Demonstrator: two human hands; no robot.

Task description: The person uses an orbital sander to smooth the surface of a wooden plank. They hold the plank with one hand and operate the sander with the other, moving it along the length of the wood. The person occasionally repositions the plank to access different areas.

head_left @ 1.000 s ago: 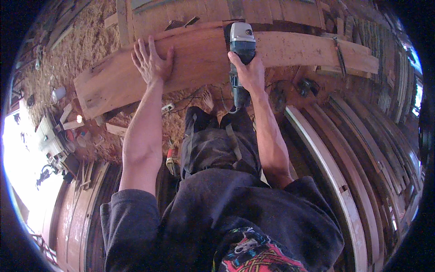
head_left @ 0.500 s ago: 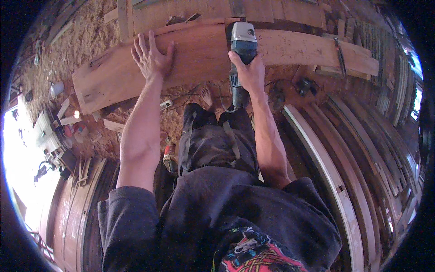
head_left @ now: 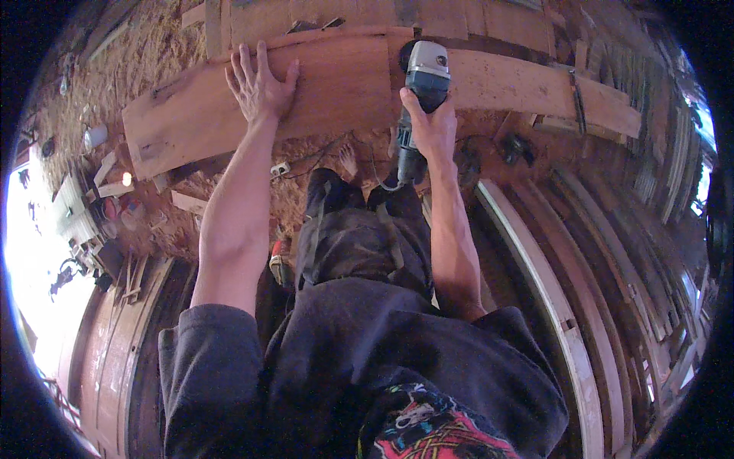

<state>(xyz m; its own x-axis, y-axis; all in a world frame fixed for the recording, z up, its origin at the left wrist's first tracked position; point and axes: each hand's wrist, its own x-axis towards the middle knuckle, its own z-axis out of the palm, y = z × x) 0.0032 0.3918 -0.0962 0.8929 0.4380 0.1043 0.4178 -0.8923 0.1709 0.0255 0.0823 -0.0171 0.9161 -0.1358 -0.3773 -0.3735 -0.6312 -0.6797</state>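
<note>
A wide reddish-brown wooden board (head_left: pixel 336 84) lies across in front of me. My left hand (head_left: pixel 264 90) rests on it, palm down with fingers spread. My right hand (head_left: pixel 434 126) is wrapped round the body of an angle grinder (head_left: pixel 426 76) with a silver head and a blue-green casing. The grinder's dark disc (head_left: pixel 409 55) is at the board's right end; whether they touch I cannot tell. A cord hangs from the grinder's near end.
A paler plank (head_left: pixel 512 80) with a dark clamp-like bar (head_left: pixel 579 99) extends to the right. Long timbers (head_left: pixel 550 291) lie at my right. A white power socket (head_left: pixel 280 169) and cords are on the sawdust-covered ground near my bare foot (head_left: pixel 349 161). A white container (head_left: pixel 95 137) stands left.
The grinder and my right hand have shifted slightly to the right, and the grinder leans a little more that way. My left hand stays spread on the board.
</note>
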